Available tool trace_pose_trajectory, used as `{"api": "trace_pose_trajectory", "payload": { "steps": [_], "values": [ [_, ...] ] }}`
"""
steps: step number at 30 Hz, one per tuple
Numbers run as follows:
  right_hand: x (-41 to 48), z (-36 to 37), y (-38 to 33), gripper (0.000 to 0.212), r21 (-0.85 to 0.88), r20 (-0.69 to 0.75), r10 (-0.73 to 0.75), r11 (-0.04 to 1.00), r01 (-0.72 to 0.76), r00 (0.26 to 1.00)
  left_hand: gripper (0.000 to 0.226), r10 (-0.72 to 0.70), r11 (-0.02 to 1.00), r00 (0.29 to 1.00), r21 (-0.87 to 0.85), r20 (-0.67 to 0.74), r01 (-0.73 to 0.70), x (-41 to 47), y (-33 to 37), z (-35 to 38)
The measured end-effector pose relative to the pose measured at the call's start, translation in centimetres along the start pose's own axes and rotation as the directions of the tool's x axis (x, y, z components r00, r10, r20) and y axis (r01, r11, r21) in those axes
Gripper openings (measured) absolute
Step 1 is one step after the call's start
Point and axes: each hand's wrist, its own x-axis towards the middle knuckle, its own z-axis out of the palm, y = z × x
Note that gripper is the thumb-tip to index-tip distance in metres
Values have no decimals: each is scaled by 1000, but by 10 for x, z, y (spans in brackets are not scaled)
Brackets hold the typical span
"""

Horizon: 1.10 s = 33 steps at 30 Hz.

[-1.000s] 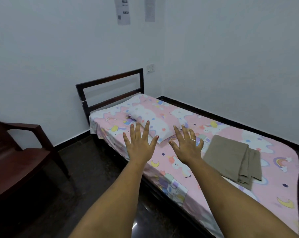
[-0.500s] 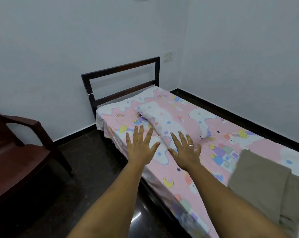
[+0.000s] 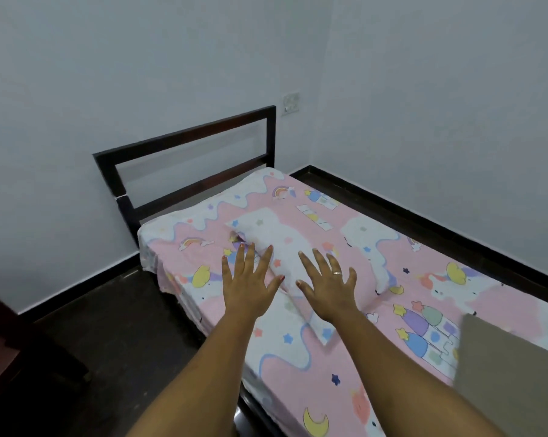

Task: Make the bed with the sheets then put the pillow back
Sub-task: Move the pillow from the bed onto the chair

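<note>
Head view: left hand point(image 3: 249, 288) and right hand point(image 3: 327, 288) flat at the pillow point(image 3: 285, 244).
Compared with half a second back, I see both hands advanced over the pillow, fingers straight and splayed, grasping nothing; contact or hover I cannot tell. Count: one pillow at the head end, one patterned sheet point(image 3: 297, 357), one folded brown cloth point(image 3: 512, 373) at lower right, one headboard point(image 3: 187, 135). The sheet's near edge hangs beside open dark floor point(image 3: 108, 342); walls point(image 3: 439, 105) close the far side.
</note>
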Motion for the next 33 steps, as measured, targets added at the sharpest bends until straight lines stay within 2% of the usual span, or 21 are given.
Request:
{"api": "trace_pose_trajectory", "payload": {
  "steps": [8, 9, 12, 13, 14, 17, 20, 22, 24, 25, 28, 31, 33],
  "values": [
    [132, 16, -4, 59, 8, 97, 161, 987, -162, 982, 64, 133, 991, 969, -33, 211, -128, 132, -61, 56],
    [148, 21, -9, 65, 16, 90, 165, 986, -167, 982, 64, 137, 991, 965, -37, 225, -132, 146, -65, 61],
    [184, 39, -12, 108, 27, 64, 170, 985, -172, 983, 68, 98, 992, 954, -101, 284, -72, 184, -61, 77],
    [195, 44, -8, 110, 29, 71, 174, 984, -177, 982, 72, 84, 993, 948, -109, 308, -53, 194, -60, 87],
    [205, 47, -4, 106, 23, 101, 187, 981, -191, 977, 74, 69, 995, 945, -93, 319, -42, 204, -57, 90],
    [236, 51, 17, 64, 7, 214, 232, 971, -239, 949, 82, -25, 998, 895, -33, 445, 45, 236, -53, 112],
    [268, 48, 36, 61, -20, 269, 244, 969, -248, 932, 96, -40, 991, 823, -80, 567, 103, 265, -61, 139],
    [291, 48, 49, 62, -30, 297, 258, 965, -261, 919, 94, -145, 908, 654, -162, 742, 386, 280, -70, 158],
    [317, 51, 62, 63, -33, 321, 284, 957, -289, 903, 104, -187, 783, 553, -217, 812, 583, 297, -71, 163],
    [329, 53, 68, 63, -26, 344, 295, 952, -305, 892, 98, -171, 698, 510, -262, 843, 667, 301, -69, 167],
    [359, 66, 88, 62, -12, 397, 337, 932, -363, 853, 72, -134, 521, 430, -305, 893, 797, 319, -54, 188],
    [385, 82, 111, 63, 19, 440, 382, 901, -433, 813, 69, -162, 414, 360, -268, 919, 870, 337, -38, 220],
    [400, 98, 127, 63, 45, 484, 415, 867, -496, 770, 67, -215, 308, 300, -228, 929, 924, 347, -31, 237]
  ]
}}
